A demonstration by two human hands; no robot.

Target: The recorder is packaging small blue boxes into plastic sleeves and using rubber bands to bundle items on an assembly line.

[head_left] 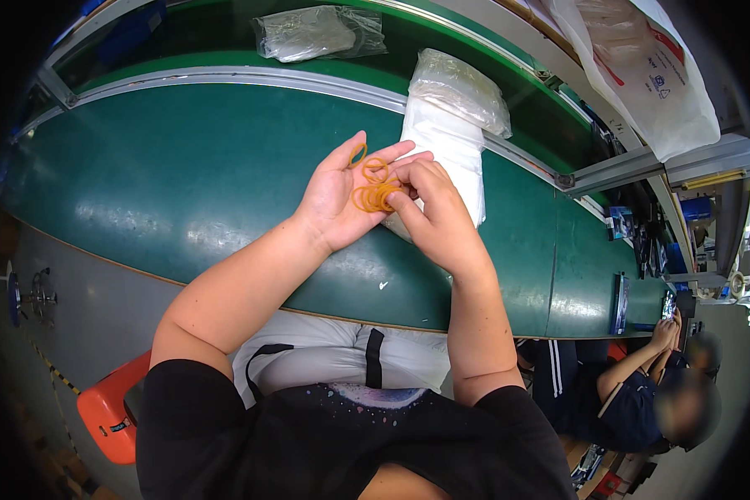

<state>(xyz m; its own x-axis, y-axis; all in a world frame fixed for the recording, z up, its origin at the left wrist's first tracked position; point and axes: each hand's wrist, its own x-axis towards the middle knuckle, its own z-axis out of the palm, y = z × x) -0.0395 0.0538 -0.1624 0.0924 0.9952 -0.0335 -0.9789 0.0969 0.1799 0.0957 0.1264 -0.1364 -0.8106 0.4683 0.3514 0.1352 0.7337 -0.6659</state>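
Note:
My left hand (335,196) is turned palm up over the green table, fingers extended, holding several orange-yellow rubber bands (375,197). Some of the bands lie bunched across the palm and fingers, and one loop sits by the thumb. From the right, my right hand (432,208) reaches over the left fingers, its thumb and fingertips pinched on the bunch. How many bands it grips is hidden. Just beyond both hands lies a stack of white plastic bags (450,150), with a clear plastic package (462,87) on its far end.
The green table (183,167) has a metal rail along its back. Another clear plastic package (308,33) lies on the shelf behind. A white plastic bag (650,75) hangs at upper right. At lower right sits another person (642,392); an orange stool (112,408) stands at lower left.

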